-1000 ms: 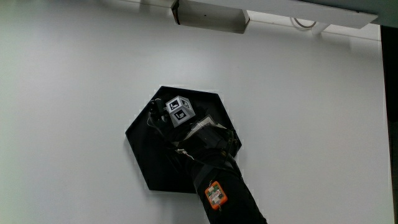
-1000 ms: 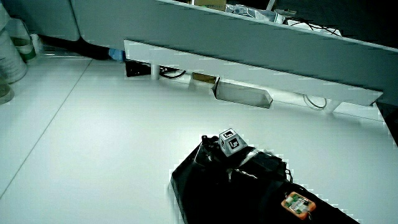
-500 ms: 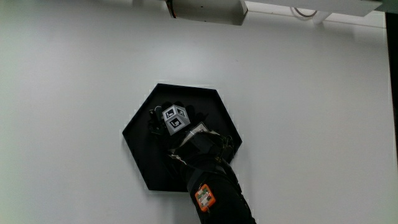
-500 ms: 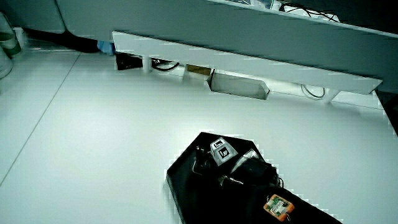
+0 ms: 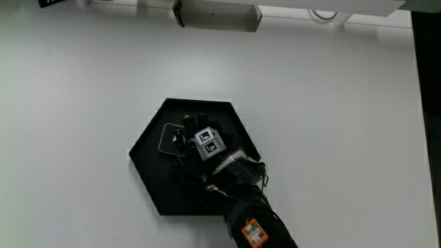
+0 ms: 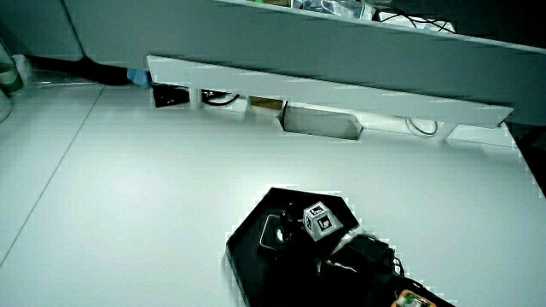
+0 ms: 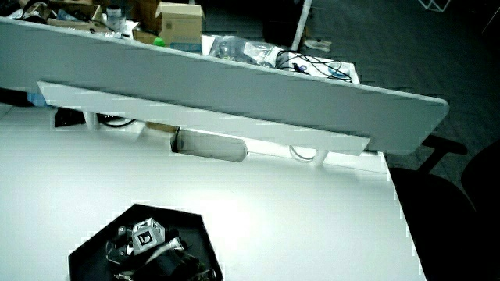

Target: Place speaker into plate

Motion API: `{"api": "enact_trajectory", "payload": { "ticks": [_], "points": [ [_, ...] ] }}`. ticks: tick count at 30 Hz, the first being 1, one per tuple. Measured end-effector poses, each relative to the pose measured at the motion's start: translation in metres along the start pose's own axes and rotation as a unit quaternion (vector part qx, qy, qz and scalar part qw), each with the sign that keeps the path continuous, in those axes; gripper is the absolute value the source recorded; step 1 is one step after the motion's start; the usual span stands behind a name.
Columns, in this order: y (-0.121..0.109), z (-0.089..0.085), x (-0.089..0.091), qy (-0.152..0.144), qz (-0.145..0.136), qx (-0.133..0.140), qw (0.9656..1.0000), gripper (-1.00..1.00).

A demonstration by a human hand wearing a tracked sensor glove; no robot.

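Note:
The black hexagonal plate (image 5: 153, 180) lies on the white table. The speaker (image 5: 167, 138), a small dark rounded square with a pale outline, rests flat in the plate. The gloved hand (image 5: 196, 132), with the patterned cube (image 5: 207, 142) on its back, is over the plate beside the speaker, its fingers stretched out and holding nothing. The forearm runs from the plate toward the person. In both side views the hand (image 6: 300, 230) (image 7: 134, 239) is low over the plate (image 6: 249, 256) (image 7: 94, 251), and the speaker (image 6: 275, 232) shows beside it in a side view.
A low pale partition (image 6: 341, 107) (image 7: 211, 125) closes the table's edge farthest from the person, with a grey box (image 5: 217, 14) and cables (image 6: 418, 126) at its foot. Boxes and cables (image 7: 234, 47) lie on the desk past it.
The hand has drawn back a little toward the person and uncovered the speaker, which now lies in the plate with the fingers off it.

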Motion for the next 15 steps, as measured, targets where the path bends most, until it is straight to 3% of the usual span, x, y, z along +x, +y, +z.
{"api": "enact_trajectory", "payload": {
  "ticks": [3,4,6,8,9,11,13,15],
  "points": [
    [-0.015,-0.004,0.013,0.040,-0.005,0.032,0.9987,-1.00],
    [-0.022,-0.005,0.018,0.058,-0.009,0.056,0.9967,-1.00],
    [-0.030,-0.012,0.025,0.083,-0.002,0.066,0.9943,-1.00],
    [-0.036,-0.023,0.027,0.134,0.020,0.073,0.9881,-1.00],
    [-0.041,-0.021,0.027,0.167,0.032,0.018,0.9853,-1.00],
    [-0.049,-0.029,0.027,0.191,0.044,0.057,0.9789,-1.00],
    [-0.058,-0.036,0.026,0.215,0.056,0.096,0.9702,-1.00],
    [-0.066,-0.040,0.029,0.227,0.064,0.109,0.9657,-1.00]
  ]
}}
